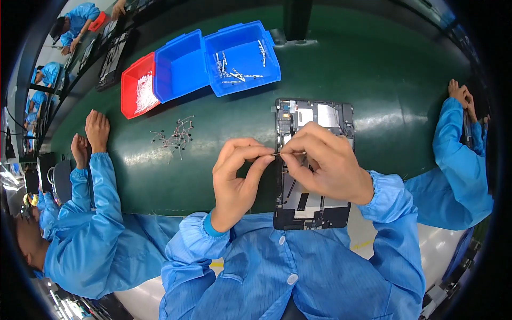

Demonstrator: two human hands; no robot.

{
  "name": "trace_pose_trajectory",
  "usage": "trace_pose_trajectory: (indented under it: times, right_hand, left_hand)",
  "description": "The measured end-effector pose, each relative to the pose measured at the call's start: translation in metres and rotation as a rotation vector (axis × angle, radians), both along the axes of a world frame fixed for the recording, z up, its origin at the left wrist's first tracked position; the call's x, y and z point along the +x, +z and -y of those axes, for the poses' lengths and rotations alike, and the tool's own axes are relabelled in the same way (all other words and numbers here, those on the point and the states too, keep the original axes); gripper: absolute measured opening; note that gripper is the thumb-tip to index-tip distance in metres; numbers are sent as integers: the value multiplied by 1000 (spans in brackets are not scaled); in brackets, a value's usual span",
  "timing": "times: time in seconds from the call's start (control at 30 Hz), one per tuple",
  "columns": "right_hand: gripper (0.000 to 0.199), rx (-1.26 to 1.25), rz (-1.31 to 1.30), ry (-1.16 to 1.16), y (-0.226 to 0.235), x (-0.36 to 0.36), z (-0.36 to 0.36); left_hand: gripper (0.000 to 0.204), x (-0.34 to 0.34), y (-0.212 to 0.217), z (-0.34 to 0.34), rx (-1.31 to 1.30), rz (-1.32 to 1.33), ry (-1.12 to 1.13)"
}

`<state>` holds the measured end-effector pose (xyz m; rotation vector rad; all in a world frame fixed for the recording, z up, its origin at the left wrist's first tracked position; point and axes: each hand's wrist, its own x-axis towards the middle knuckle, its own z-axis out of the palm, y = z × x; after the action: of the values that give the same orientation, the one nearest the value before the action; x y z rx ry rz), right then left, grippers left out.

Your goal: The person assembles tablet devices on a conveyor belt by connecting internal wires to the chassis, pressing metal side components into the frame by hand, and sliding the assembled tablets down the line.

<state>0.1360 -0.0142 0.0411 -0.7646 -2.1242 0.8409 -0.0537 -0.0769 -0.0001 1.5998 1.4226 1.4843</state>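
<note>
An opened tablet (335, 216), its inner boards and light metal plates showing, lies at the front edge of the green table. My right hand (329, 162) is over its middle, thumb and forefinger pinched on a thin, wire-like piece (278, 154). From the left, my left hand (238, 173) pinches the same piece at its other end, beside the tablet's left edge. Its exact kind is too small to tell. Left of my hands lies a loose heap of thin wires with small dark ends (176, 137).
Behind the wires stand a red bin (128, 95) of small white pieces, a blue bin (181, 66), and another blue bin (234, 48) with several thin strips. Co-workers' hands rest on the table at left (97, 130) and right (460, 95). A dark post (297, 21) rises at the back.
</note>
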Motion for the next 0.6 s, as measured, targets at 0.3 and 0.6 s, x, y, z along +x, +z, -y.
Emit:
trace_pose_trajectory:
  times: [0.3,0.6]
  right_hand:
    - [10,-45,33,-40,-27,5,-24]
    - [12,29,94,-22,-37,4,-29]
  left_hand:
    - [32,-12,12,-34,-730,402,-232]
    - [19,-15,9,-52,-843,411,-244]
